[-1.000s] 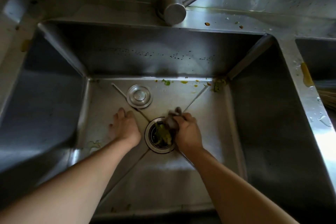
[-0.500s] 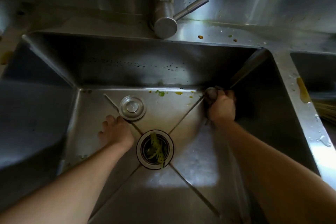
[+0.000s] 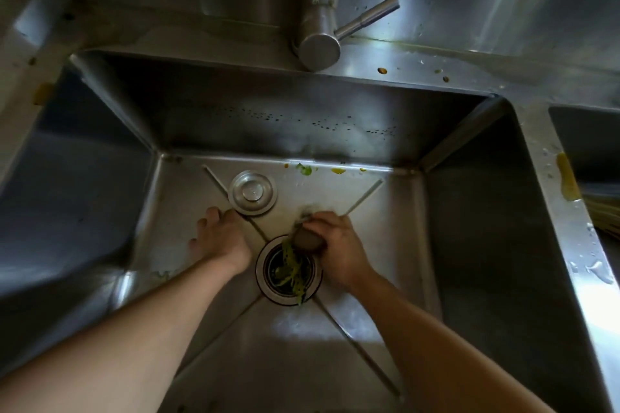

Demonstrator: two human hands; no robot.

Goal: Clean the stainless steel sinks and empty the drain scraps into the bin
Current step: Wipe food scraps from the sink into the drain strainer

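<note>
A deep stainless steel sink (image 3: pixel 469 245) fills the view. Its round drain (image 3: pixel 268 288) at the middle of the floor holds green vegetable scraps (image 3: pixel 292 273). My right hand (image 3: pixel 339 245) is closed around a dark brown scrubbing pad (image 3: pixel 307 240) and presses it on the sink floor at the drain's upper right rim. My left hand (image 3: pixel 219 238) lies flat on the floor left of the drain, fingers spread, touching the edge of a round metal drain cover (image 3: pixel 252 192). Small green and yellow scraps (image 3: pixel 305 169) stick along the back edge of the floor.
The faucet (image 3: pixel 320 43) with its lever stands at the back rim, with food specks on the ledge beside it. A steel divider (image 3: pixel 563 211) with a yellow smear and water drops separates a second basin at the right, where straw-like bristles (image 3: pixel 607 214) show.
My right hand has come back from the sink's far right corner to the drain's upper right rim with the pad. My left hand has stayed flat beside the drain cover.
</note>
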